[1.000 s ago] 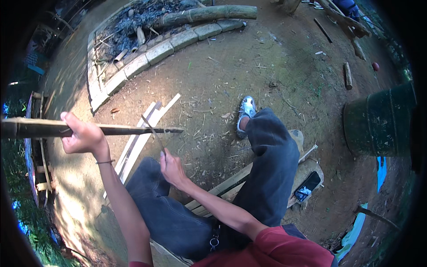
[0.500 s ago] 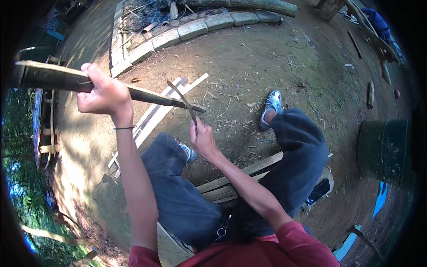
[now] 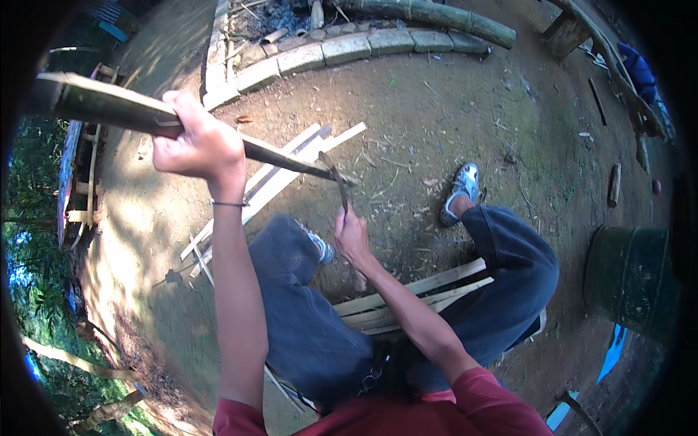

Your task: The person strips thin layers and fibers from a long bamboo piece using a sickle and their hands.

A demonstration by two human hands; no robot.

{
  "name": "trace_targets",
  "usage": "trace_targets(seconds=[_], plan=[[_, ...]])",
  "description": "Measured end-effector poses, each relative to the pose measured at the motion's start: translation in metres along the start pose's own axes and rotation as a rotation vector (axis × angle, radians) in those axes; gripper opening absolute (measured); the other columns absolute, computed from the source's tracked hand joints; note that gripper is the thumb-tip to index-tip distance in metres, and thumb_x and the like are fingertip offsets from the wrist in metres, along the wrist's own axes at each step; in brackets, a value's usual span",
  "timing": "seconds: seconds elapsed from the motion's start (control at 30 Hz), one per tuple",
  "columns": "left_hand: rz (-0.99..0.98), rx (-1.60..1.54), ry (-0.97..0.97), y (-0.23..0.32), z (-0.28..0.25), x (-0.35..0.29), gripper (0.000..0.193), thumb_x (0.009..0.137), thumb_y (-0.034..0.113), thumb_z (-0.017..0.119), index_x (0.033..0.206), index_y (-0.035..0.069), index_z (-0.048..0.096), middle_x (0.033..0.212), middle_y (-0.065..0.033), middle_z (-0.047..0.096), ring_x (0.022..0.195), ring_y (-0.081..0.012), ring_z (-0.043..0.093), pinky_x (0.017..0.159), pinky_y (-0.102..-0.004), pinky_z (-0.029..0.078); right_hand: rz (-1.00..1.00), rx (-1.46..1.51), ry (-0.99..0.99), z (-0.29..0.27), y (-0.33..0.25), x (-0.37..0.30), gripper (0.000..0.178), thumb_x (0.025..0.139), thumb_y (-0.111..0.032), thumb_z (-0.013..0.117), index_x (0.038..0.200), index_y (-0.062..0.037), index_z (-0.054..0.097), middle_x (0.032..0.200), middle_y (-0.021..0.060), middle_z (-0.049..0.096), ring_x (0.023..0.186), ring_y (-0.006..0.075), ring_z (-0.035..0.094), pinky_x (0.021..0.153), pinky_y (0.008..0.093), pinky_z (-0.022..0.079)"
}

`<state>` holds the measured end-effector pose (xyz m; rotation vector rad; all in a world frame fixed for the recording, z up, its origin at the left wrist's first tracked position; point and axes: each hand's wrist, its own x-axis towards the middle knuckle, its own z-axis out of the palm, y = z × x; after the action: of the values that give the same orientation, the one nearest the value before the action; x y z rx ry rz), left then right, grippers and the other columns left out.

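My left hand [image 3: 202, 145] is wrapped round a long split length of dark bamboo [image 3: 109, 107] with a pale cut edge. The bamboo slants from the far left down to a thin end between my knees. My right hand [image 3: 353, 236] is closed on a knife, whose handle is mostly hidden in the fist. Its narrow, slightly curved blade [image 3: 342, 190] crosses the bamboo close to the thin end and appears to touch it.
Pale split strips [image 3: 280, 178] lie on the dirt beyond my left knee. More strips [image 3: 411, 294] lie between my thighs. A stone-edged fire pit [image 3: 345, 49] with a bamboo pole [image 3: 436, 16] lies ahead. A dark green drum [image 3: 627, 280] stands at the right.
The view has shifted, so the surroundings sit further right. The knife has moved right toward the bamboo's thin end, with less blade reaching past it. Both hands keep their hold.
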<state>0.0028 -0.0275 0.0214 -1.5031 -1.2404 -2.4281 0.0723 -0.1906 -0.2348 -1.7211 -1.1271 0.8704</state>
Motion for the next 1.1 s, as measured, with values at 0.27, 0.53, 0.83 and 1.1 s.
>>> trace_targets(seconds=[0.27,0.53,0.83,1.1], plan=[[0.001,0.066,-0.091,-0.010,-0.015,0.011,0.020,0.087,-0.002,0.054,0.067,-0.002,0.050,0.063,0.0017,0.048,0.056,-0.0054,0.042,0.050,-0.0264,0.033,-0.085,0.145,-0.012,-0.006,-0.077,-0.023,0.018,0.093,-0.007,0.048,0.103,0.0068,0.055,0.057,0.0256,0.055,0.053,0.0424,0.060,0.050,0.0500,0.045],[-0.083,-0.032,0.009,0.011,-0.003,-0.010,0.028,0.089,0.003,0.058,0.063,-0.004,0.053,0.059,0.0007,0.051,0.051,-0.0059,0.043,0.048,-0.0272,0.032,0.053,0.037,0.080,0.013,0.013,-0.006,0.020,0.096,-0.012,0.045,0.102,0.0039,0.056,0.057,0.0255,0.053,0.055,0.0427,0.060,0.048,0.0483,0.041],[-0.131,0.078,0.004,0.012,0.016,-0.020,0.023,0.089,0.003,0.059,0.070,-0.010,0.059,0.067,-0.0036,0.060,0.057,-0.0085,0.047,0.054,-0.0268,0.037,0.069,0.069,0.099,0.014,-0.007,-0.013,0.018,0.095,-0.008,0.046,0.102,0.0055,0.056,0.056,0.0231,0.054,0.049,0.0370,0.059,0.047,0.0462,0.043],[-0.020,0.034,0.032,0.014,0.032,-0.013,0.029,0.090,0.008,0.061,0.066,-0.009,0.059,0.060,0.0001,0.055,0.053,-0.0072,0.043,0.050,-0.0284,0.035,-0.043,0.155,0.077,0.004,-0.017,0.003,0.012,0.092,-0.007,0.049,0.098,0.0022,0.054,0.059,0.0232,0.055,0.054,0.0415,0.059,0.050,0.0488,0.044]])
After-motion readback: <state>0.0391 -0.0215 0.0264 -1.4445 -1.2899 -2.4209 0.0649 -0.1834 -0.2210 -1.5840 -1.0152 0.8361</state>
